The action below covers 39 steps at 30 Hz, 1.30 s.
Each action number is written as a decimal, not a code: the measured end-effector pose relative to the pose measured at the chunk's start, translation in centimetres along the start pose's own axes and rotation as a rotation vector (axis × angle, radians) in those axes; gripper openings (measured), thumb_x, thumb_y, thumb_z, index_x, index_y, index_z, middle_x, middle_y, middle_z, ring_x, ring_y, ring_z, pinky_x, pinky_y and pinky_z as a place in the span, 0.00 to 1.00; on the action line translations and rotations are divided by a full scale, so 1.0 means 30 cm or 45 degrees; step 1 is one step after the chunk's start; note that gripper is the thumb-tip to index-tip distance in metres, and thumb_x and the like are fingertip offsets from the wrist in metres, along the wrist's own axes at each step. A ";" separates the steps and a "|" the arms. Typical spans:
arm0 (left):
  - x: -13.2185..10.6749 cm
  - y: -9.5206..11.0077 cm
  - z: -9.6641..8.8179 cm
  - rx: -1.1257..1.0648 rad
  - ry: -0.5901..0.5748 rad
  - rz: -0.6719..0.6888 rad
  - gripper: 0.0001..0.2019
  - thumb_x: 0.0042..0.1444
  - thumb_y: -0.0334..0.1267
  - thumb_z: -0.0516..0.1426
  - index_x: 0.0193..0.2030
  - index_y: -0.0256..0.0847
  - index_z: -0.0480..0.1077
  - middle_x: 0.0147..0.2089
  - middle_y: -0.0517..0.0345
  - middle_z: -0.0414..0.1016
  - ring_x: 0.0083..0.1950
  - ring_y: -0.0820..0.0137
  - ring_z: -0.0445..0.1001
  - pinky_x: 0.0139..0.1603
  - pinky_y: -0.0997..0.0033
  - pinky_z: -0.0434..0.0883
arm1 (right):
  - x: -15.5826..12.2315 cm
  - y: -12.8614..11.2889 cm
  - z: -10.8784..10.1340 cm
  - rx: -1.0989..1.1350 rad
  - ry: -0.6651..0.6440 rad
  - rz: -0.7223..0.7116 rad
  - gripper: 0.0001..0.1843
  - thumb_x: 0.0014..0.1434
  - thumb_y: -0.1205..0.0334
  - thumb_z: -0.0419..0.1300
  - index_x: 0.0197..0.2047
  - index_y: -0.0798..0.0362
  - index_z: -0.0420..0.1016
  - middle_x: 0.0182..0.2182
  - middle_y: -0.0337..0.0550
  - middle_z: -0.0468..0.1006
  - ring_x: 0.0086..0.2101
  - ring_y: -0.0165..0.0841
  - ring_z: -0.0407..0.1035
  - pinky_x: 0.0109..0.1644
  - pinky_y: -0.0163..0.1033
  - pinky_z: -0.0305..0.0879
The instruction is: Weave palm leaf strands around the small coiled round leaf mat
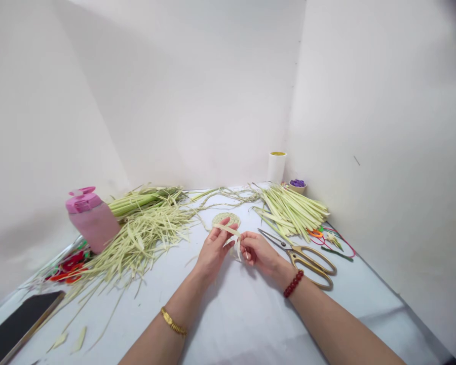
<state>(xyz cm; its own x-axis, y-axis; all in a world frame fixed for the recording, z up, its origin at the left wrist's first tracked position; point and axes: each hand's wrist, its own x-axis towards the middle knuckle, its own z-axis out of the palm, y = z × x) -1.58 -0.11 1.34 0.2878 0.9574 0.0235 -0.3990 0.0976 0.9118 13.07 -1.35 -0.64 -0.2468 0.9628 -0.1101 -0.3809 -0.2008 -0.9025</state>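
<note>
Close to our body, above the white surface (228, 324), our left hand (214, 252) and our right hand (259, 253) both pinch a pale leaf strip (225, 230) between thumb and fingers, and the other fingers are curled. A gold bracelet (173, 322) sits on the left wrist, and a red bead bracelet (293, 283) on the right wrist. Just behind the hands is a round coiled disc of plaited leaf (226, 219), and the strip crosses its near edge. Beside the right hand lie gold-handled scissors (311, 266). Farther left we see a heap of shredded leaf strips (137, 243) and a pink bottle (93, 220). Farther right lies a bundle of cut leaves (292, 210), and a white tape roll (276, 167) stands behind it.
</note>
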 end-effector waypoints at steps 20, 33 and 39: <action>0.029 -0.022 -0.035 0.554 0.339 0.215 0.19 0.45 0.53 0.62 0.24 0.40 0.63 0.20 0.68 0.58 0.19 0.79 0.54 0.20 0.78 0.55 | -0.029 0.007 0.029 -0.488 -0.190 -0.036 0.03 0.46 0.67 0.55 0.27 0.53 0.63 0.15 0.30 0.64 0.14 0.22 0.56 0.16 0.28 0.51; 0.000 -0.011 -0.003 0.494 -0.020 -0.077 0.19 0.47 0.53 0.60 0.35 0.36 0.70 0.27 0.57 0.73 0.27 0.71 0.71 0.32 0.71 0.67 | -0.012 -0.011 0.020 -0.411 -0.086 -0.057 0.06 0.49 0.66 0.52 0.22 0.53 0.64 0.14 0.32 0.64 0.14 0.22 0.56 0.18 0.29 0.51; 0.016 -0.035 -0.021 0.559 0.097 -0.007 0.16 0.45 0.49 0.62 0.25 0.38 0.65 0.19 0.64 0.65 0.21 0.77 0.63 0.26 0.76 0.62 | -0.013 -0.008 0.015 -0.457 -0.083 -0.076 0.07 0.49 0.67 0.51 0.21 0.53 0.62 0.15 0.33 0.66 0.14 0.22 0.57 0.18 0.29 0.52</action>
<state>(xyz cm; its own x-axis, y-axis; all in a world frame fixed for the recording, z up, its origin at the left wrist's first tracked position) -1.56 0.43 0.14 0.2177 0.9760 0.0028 0.0150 -0.0063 0.9999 12.86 -1.76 -0.18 -0.2943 0.9550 -0.0363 -0.0628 -0.0572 -0.9964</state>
